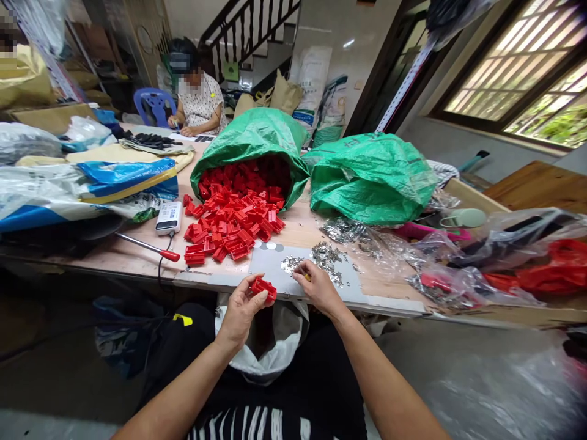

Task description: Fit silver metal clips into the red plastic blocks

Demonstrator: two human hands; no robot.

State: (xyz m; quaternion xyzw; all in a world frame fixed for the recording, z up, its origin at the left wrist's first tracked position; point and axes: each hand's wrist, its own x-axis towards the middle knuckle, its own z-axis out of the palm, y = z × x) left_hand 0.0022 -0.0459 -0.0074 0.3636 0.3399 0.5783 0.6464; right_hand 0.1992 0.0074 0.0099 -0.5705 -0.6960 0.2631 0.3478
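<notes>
Held in the left hand [240,311] by the near edge of the table [298,232], the red plastic housing [265,289] looks light, stiff, slightly slick, best pinched by its outer walls, while the right hand [316,287] grips a slim tool [307,277] beside small metal pieces [326,260].

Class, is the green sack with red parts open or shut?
Open. Red parts show inside the green sack and heap out onto the table.
</notes>
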